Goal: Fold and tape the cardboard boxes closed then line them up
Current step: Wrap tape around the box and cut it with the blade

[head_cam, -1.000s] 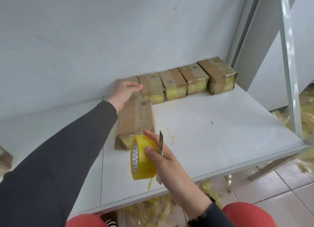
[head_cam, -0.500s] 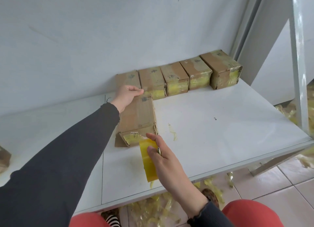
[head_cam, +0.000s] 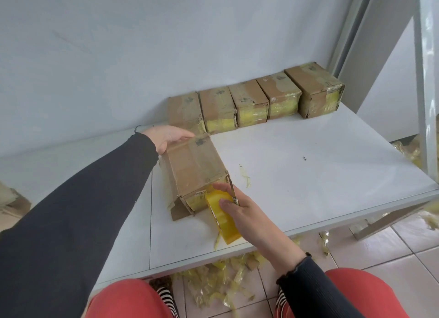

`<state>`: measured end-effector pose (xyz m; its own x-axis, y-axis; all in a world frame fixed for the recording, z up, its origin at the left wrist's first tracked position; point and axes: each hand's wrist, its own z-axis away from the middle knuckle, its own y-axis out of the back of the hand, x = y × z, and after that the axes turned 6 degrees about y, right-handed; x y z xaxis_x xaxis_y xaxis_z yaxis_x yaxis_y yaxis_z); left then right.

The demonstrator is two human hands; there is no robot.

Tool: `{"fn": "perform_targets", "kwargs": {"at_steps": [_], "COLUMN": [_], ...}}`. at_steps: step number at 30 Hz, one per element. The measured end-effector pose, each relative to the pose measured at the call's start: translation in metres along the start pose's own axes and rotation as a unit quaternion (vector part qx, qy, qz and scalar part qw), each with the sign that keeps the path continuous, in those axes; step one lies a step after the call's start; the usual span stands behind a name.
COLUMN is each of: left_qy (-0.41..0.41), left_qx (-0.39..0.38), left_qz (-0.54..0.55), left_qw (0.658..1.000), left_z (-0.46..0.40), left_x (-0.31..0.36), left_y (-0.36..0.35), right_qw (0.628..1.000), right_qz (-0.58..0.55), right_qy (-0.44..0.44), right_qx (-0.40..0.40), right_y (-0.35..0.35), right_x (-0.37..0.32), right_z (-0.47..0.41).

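Near the middle of the white table, a brown box lying lengthwise, near end facing the viewer, yellowish tape across that end, one loose flap splayed onto the table at its lower left corner. Left hand at the far end of the box, fingers curled over its top far edge, thumb along the left side, gripping it. Right hand at the near end, wrapped around a yellow tape roll, roll pressed against the taped end face, index finger stretched up to the top near edge. Also pinched in the right hand, a thin cutter, blade pointing up beside the box's right near corner. At the back, against the pale wall, a row of five taped boxes side by side, touching, their near faces covered in yellow tape; leftmost one just behind the held box. Small tape scraps on the table right of the box, plus a tiny dark speck further right. Under and around the table, a litter of yellow tape bits on the tiled floor. Red trousers and dark sleeves at the bottom edge. At far left, part of another cardboard piece, cut off by the frame.
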<state>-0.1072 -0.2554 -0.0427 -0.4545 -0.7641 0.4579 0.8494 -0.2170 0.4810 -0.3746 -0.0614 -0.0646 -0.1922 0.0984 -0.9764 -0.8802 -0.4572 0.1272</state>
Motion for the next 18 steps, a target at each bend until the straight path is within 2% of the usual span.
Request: {"fn": "perform_targets", "kwargs": {"at_steps": [2,4,6,9,10,12,14,16,18], "left_qy": [0.03,0.046,0.044,-0.042,-0.088,-0.188,-0.26,-0.268,-0.229], "left_qx": [-0.015,0.002,0.029,0.108,0.134,0.181,0.206,0.185,0.18], "left_qz": [-0.085,-0.186,-0.241,-0.293,-0.272,-0.147,-0.104,-0.188,-0.296], "left_qw": [0.996,0.982,0.969,0.949,0.949,0.954,0.938,0.927,0.91], "left_z": [0.004,-0.003,-0.02,0.002,0.011,0.024,0.036,0.04,0.03], "left_x": [0.002,0.004,0.004,0.012,0.016,0.022,0.021,0.013,-0.001], "left_y": [0.0,0.005,0.01,0.001,-0.003,-0.007,-0.011,-0.02,-0.034], "right_qw": [1.0,1.0,1.0,1.0,1.0,1.0,1.0,1.0,1.0], "right_qz": [0.001,0.0,0.001,-0.008,-0.007,-0.003,-0.001,0.004,-0.007], "right_qy": [0.0,0.001,0.0,0.006,0.008,0.01,0.016,0.018,0.011], "right_qx": [-0.007,-0.011,-0.015,-0.018,-0.017,-0.02,-0.022,-0.021,-0.02], "right_y": [0.002,0.002,0.001,0.004,0.004,0.006,0.006,0.006,0.006], "right_x": [-0.001,-0.002,-0.001,-0.001,-0.001,-0.001,-0.001,0.0,0.002], "right_z": [0.001,0.002,0.002,0.002,0.001,0.001,0.001,0.001,0.0]}}
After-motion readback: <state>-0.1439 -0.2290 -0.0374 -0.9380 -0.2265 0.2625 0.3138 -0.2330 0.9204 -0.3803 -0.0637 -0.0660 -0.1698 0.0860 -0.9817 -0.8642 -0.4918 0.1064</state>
